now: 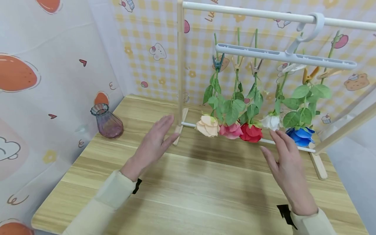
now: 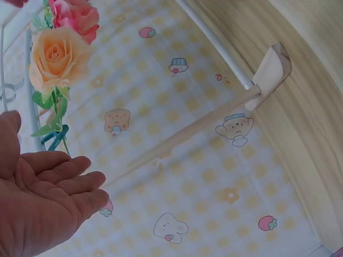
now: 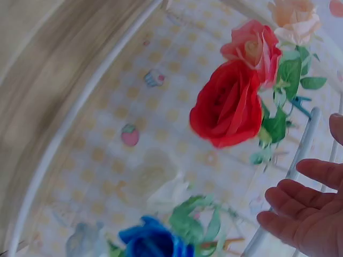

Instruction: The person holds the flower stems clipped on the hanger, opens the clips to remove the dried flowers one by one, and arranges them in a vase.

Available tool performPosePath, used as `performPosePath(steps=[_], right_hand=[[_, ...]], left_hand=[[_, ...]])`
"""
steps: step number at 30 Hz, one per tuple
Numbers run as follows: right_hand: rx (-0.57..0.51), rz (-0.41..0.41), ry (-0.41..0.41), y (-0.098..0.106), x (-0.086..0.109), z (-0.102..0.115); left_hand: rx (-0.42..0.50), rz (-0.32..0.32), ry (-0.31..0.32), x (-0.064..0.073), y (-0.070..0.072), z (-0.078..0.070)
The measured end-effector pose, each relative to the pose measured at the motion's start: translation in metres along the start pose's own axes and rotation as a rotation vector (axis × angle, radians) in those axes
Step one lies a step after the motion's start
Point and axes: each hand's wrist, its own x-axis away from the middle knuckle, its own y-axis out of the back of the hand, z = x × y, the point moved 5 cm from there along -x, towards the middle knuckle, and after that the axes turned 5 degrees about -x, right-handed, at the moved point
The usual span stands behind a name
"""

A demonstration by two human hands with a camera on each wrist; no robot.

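Note:
Artificial roses hang upside down by clothespins from a light-blue hanger: a peach rose, a pink rose, a red rose, a white rose and a blue rose. My left hand is held over the table, left of the peach rose, fingers extended and palm bare in the left wrist view. In front of the white and blue roses is my right hand. Its fingertips overlap the white rose's lower edge in the head view; its relaxed fingers hold nothing.
The hanger hooks over the white top bar of a wooden-legged rack, which stands at the back of the wood-grain table. A purple-tinted glass vase stands at the left edge. Patterned cloth hangs behind and to the left.

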Motion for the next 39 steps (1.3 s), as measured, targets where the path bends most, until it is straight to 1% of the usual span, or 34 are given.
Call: performPosePath(steps=[3, 6, 8, 9, 12, 14, 17, 19, 23, 27, 30, 32, 36, 39], right_hand=[[-0.027, -0.006, 0.005, -0.005, -0.013, 0.007], [-0.075, -0.04, 0.027, -0.009, -0.027, 0.014], [-0.105, -0.069, 0.048, -0.013, -0.036, 0.019], [-0.115, -0.08, 0.061, -0.015, -0.041, 0.021], [-0.156, -0.109, 0.105, -0.024, -0.056, 0.026], [-0.178, -0.113, 0.111, -0.032, -0.067, 0.028], [-0.209, -0.115, 0.11, -0.043, -0.082, 0.031], [-0.222, -0.1, 0.101, -0.05, -0.089, 0.032], [-0.248, -0.083, 0.101, -0.059, -0.1, 0.036], [-0.267, -0.071, 0.083, -0.065, -0.108, 0.041], [-0.28, -0.059, 0.064, -0.07, -0.114, 0.045], [-0.29, -0.055, 0.051, -0.073, -0.116, 0.047], [-0.307, -0.046, 0.033, -0.077, -0.12, 0.051], [-0.313, -0.037, 0.023, -0.08, -0.122, 0.053]], left_hand=[[0.053, -0.07, -0.029, -0.01, 0.006, 0.002], [0.092, -0.133, -0.054, -0.022, 0.01, 0.005], [0.123, -0.16, -0.055, -0.03, 0.011, 0.008], [0.143, -0.165, -0.045, -0.034, 0.011, 0.009], [0.235, -0.151, 0.013, -0.049, 0.011, 0.013], [0.285, -0.127, 0.074, -0.062, 0.011, 0.015], [0.334, -0.109, 0.122, -0.081, 0.012, 0.012], [0.35, -0.105, 0.126, -0.092, 0.013, 0.008], [0.372, -0.119, 0.096, -0.112, 0.016, -0.001], [0.371, -0.155, 0.077, -0.129, 0.02, -0.007], [0.388, -0.168, 0.083, -0.143, 0.022, -0.011], [0.418, -0.171, 0.09, -0.151, 0.024, -0.014], [0.484, -0.164, 0.098, -0.167, 0.023, -0.021], [0.503, -0.151, 0.101, -0.177, 0.02, -0.025]])
